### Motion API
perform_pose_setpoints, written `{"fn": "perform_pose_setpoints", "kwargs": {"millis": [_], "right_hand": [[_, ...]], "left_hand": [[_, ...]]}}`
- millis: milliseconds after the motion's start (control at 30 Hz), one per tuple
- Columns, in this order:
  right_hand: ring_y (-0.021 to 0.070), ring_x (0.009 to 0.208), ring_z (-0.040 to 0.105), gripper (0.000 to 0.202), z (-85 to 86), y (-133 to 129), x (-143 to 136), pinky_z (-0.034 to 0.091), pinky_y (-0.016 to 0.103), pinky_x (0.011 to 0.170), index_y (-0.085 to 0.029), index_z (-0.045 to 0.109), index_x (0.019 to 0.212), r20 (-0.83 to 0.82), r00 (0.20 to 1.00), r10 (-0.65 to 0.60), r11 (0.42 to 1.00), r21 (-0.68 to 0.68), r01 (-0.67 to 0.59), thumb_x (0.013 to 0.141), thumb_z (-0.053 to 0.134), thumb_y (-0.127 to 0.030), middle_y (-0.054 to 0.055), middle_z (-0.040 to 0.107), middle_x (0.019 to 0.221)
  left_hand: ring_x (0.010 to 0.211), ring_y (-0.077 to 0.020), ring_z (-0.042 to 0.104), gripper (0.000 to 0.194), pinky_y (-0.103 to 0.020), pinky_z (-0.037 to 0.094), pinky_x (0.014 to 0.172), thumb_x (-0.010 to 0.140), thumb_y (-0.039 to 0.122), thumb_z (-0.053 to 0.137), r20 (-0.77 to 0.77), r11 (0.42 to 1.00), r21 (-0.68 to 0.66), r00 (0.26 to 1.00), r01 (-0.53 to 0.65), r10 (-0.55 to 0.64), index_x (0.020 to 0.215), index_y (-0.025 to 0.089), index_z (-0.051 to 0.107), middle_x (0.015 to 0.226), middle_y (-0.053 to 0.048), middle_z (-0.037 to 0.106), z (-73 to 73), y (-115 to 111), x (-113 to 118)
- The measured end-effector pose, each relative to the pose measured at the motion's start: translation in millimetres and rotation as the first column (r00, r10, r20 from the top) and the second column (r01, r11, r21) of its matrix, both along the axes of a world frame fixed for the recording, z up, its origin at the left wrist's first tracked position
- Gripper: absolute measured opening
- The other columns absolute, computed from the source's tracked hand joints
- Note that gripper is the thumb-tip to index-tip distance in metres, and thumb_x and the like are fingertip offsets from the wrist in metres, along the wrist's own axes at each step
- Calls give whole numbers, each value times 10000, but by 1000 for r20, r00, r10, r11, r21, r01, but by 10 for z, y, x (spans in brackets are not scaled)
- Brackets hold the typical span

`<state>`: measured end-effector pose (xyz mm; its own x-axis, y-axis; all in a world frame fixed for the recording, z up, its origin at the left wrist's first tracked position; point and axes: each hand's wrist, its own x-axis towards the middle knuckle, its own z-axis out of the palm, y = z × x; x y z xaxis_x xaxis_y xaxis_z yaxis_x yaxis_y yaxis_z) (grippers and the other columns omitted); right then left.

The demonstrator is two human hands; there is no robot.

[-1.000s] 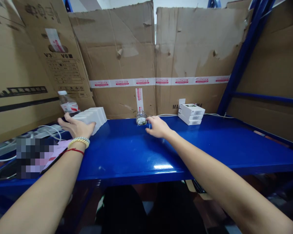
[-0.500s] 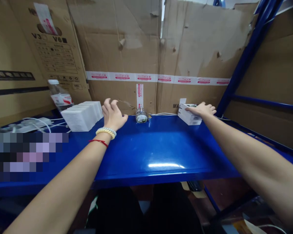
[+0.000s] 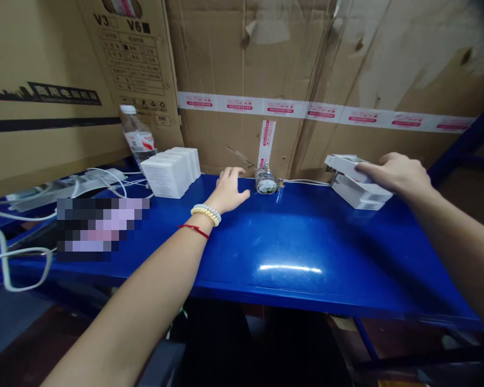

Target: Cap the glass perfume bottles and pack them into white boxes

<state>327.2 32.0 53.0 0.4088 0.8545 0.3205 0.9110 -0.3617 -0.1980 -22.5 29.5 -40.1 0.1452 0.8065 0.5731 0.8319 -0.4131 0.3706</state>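
My right hand grips a white box, tilted and raised at its near side above a stack of white boxes on the right of the blue table. My left hand is over the table with its fingers apart and nothing in it. Just right of it stands a round clear glass bottle, with a small gold and clear piece beside it. A row of white boxes stands to the left of my left hand.
Behind the blue table rise cardboard sheets. At the left are a plastic water bottle, a power strip with white cables, and a blurred-out object. A blue metal post stands at the right.
The view has turned left. My right hand has lifted the top box off the stack at the right. My left hand has moved right, nearer the glass bottle, still spread.
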Motion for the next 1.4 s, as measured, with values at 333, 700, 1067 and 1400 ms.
{"fn": "perform_pose_setpoints", "kwargs": {"millis": [333,700,1067,1400], "right_hand": [[438,1050,582,1044,-536,-263,-404,439,535,821,-160,408,1343,170,924,342,845,-487,-223,646,159,-897,244,625,1125],[363,1281,422,945,-760,444,-486,344,428,1040,-101,309,1423,-106,871,480,811,-324,-486,749,396,-758,217,428,1408],[295,1205,491,612,-767,282,-281,363,316,997,-175,491,1298,-432,791,433,780,-261,-569,766,551,-471,101,482,1390],[335,1310,358,749,-897,318,-185,288,395,1068,-142,407,1369,-244,809,534,781,-225,-583,791,462,-616,177,421,1405]], "left_hand": [[1073,-255,526,363,-422,419,949,758,280,541,-91,991,-125,994,52,-64,1099,156,518,1141,-109,576,-19,-211,197],[1008,-304,544,354,-443,439,856,788,338,495,-379,957,-286,923,-45,-70,1068,131,555,1049,-145,605,0,-372,358],[1010,-289,534,354,-420,433,859,807,365,504,-302,986,-164,952,5,-55,1069,132,555,1031,-138,610,282,-584,413],[1014,-303,593,447,-419,449,908,793,520,479,-194,851,-22,837,-525,512,1064,178,572,1049,-130,646,358,-1179,-784]]}}
